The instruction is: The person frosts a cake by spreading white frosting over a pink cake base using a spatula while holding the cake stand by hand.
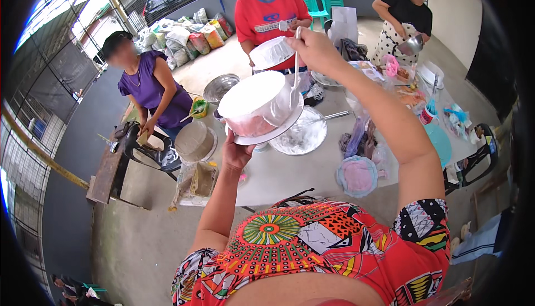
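Unevenly coated cake (253,101), white top, pinkish side

So the cake (252,97) is 1 round, straight-sided tier, bright white across the flat top. The side isn't even: patchy pink shows through low on the left, while the right is thick white with rough ridges. It's sitting on 1 thin, round white board (294,117) that pokes out past the base, all of it up in the air on the left hand (237,153) and leaning a bit left. The 1 long, slim spatula (296,72) stands near-upright at the cake's right side, blade smeared white.
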A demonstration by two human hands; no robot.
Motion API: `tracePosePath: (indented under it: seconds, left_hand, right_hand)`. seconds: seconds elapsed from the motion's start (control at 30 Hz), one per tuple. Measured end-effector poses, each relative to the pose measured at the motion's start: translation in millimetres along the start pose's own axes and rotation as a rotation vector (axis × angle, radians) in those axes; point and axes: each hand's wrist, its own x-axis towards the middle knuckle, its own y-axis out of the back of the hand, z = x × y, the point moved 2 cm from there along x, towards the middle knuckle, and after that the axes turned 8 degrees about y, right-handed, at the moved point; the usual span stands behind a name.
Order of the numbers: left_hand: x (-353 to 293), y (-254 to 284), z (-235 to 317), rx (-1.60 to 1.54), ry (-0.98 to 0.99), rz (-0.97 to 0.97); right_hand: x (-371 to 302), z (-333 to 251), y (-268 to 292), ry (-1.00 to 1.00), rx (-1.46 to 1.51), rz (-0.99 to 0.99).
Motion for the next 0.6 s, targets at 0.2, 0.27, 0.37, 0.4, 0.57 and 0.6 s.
tracePosePath:
  seconds: [0.2, 0.27, 0.37, 0.4, 0.57, 0.6]
  left_hand:
    - [-6, 3, -2, 0.069, 0.012, 0.02]
    - [-5, 5, -1, 0.073, -0.004, 0.031]
    - [-5, 9, 2, 0.06, -0.022, 0.037]
    - [-6, 10, 3, 0.048, -0.024, 0.033]
    - [-7, 4, 2, 0.02, -0.028, 0.039]
    - [-6, 2, 2, 0.022, -0.013, -0.004]
  right_hand:
    - [27, -32, -1, 0.176, 0.046, 0.011]
    - [38, -43, 15, 0.172, 0.034, 0.026]
    - [40, -44, 31, 0.138, 0.022, 0.036]
    - [36, -37, 30, 0.091, 0.031, 0.021]
    - [12, -21, 12, -0.047, 0.064, -0.05]
    - [12, -19, 5, 0.03, 0.107, 0.015]
